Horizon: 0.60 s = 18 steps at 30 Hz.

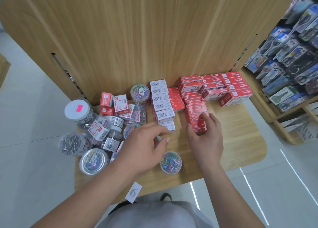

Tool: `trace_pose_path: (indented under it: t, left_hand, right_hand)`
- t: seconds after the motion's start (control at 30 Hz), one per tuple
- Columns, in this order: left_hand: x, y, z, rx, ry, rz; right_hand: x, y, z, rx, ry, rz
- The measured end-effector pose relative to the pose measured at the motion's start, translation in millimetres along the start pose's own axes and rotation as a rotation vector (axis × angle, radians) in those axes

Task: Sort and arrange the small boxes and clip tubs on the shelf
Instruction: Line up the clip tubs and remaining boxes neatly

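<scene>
Several clip tubs [93, 160] crowd the left end of the shelf [237, 141], some upright and some tipped on their sides, piled against one another. Among them, a white-lidded tub [77, 109] with a pink sticker stands at the far left edge. A few small red-and-white boxes [114, 103] lie jumbled just behind the pile, near the back panel. One back tub [139, 91] of coloured clips stands upright beside them, close to the panel.

Your left hand [146, 148] hovers over the shelf just right of the pile, fingers curled under and thumb reaching toward the nearest of the barcode boxes [160, 100]. Blur hides the fingertips, so I cannot tell whether it holds anything. Those barcode boxes run in a single column from the back panel toward you. Between your forearms, a loose tub [171, 162] of coloured clips stands alone near the front edge.

Your right hand [206, 138] grips the near end of a column of red boxes [196, 107], with the thumb on the left side and the fingers over the top. Farther right, larger red boxes [230, 88] sit stacked against the back panel. A rack of scissors [292, 64] hangs beyond the shelf's right end.
</scene>
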State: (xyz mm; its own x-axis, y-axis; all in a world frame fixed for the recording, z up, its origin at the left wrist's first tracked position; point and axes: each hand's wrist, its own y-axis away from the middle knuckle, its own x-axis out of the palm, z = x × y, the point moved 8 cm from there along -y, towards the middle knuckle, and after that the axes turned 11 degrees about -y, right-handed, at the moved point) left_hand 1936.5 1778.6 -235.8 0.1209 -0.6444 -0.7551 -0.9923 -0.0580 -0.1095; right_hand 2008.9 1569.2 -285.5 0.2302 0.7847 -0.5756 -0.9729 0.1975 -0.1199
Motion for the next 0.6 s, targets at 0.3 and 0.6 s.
trace_pose_path:
  t: [0.3, 0.6]
  left_hand:
    - [-45, 31, 2, 0.083, -0.075, -0.087]
    - [-102, 97, 46, -0.063, -0.211, -0.19]
  right_hand:
    - [-11, 29, 68, -0.5, 0.025, -0.042]
    - [12, 84, 105, -0.383, -0.091, 0.447]
